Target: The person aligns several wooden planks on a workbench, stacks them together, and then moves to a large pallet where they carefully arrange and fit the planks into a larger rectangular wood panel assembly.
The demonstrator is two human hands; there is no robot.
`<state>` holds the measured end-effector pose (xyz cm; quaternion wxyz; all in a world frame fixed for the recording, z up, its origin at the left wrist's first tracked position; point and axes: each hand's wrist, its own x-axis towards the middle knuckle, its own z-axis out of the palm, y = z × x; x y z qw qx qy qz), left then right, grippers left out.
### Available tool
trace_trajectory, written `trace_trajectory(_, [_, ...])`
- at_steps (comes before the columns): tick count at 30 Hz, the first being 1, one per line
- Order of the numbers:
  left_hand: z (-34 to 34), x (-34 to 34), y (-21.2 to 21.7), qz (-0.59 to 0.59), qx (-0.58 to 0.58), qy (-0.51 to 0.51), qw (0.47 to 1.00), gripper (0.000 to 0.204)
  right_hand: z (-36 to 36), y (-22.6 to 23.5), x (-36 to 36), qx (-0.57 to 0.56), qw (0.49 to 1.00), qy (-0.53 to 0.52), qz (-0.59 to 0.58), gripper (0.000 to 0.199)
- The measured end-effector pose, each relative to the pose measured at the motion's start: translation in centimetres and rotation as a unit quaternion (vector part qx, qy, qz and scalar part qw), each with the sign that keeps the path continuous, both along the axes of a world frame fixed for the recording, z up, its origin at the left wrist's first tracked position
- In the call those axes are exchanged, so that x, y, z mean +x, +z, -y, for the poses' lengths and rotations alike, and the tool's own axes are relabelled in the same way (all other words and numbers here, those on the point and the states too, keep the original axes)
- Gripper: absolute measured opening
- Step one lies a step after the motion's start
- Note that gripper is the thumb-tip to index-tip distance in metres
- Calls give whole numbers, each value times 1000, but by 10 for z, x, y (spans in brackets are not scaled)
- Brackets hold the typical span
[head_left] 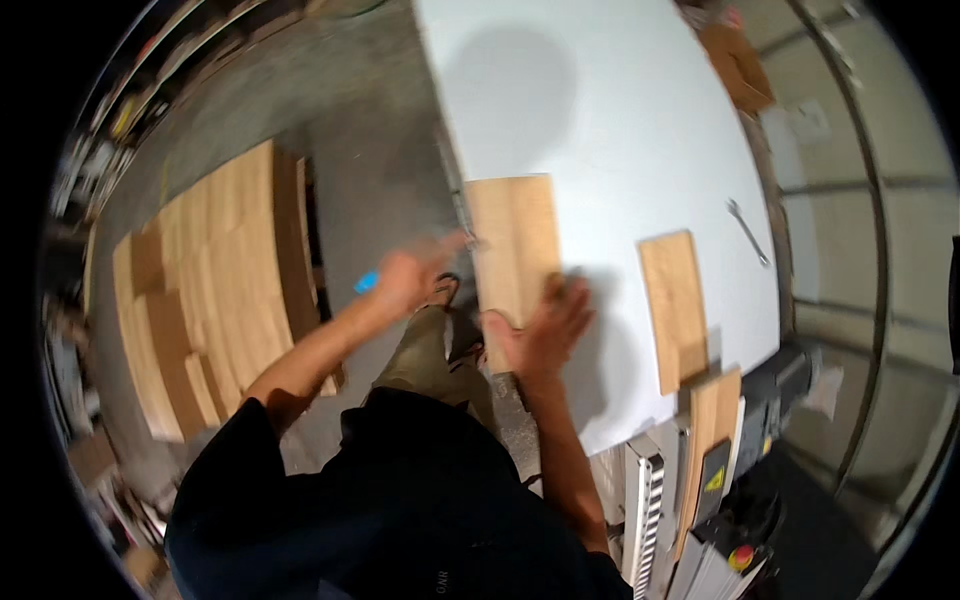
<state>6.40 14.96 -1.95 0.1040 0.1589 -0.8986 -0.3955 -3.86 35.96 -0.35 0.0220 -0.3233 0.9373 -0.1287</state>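
I see the rectangular light-wood plank point(512, 245) lying flat at the near-left edge of the white smooth worktop point(620, 130), long axis running away from me. My right hand point(545, 330) lies open, palm flat on its near end; my left hand point(410, 275) is blurred, fingers spread at its left edge, gripping nothing. A second wooden plank point(675, 305) lies parallel, well apart; one metal wrench point(748, 232) beyond.
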Motion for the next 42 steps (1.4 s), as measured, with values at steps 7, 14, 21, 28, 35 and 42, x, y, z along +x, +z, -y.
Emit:
trace_trajectory(7, [84, -159, 7, -12, -217, 8, 976, 43, 19, 21, -6, -91, 991, -71, 60, 104])
trace_trajectory(14, [24, -189, 9, -111, -167, -154, 967, 46, -45, 43, -29, -14, 987, -138, 85, 107])
trace_trajectory(21, [-45, -215, 54, 192, 435, -192, 858, 34, -103, 69, -61, -46, 990, -116, 70, 107])
trace_trajectory(28, [-84, -247, 50, 154, 486, -169, 844, 30, -142, 76, -76, -59, 991, -121, 8, 100])
trace_trajectory(35, [-124, -300, 30, 109, 431, -164, 880, 31, -179, 15, -26, -232, 908, -327, -125, 63])
trace_trajectory(42, [-155, -291, 19, -184, -183, -143, 955, 33, -223, 14, -51, -858, 245, -400, 208, 34])
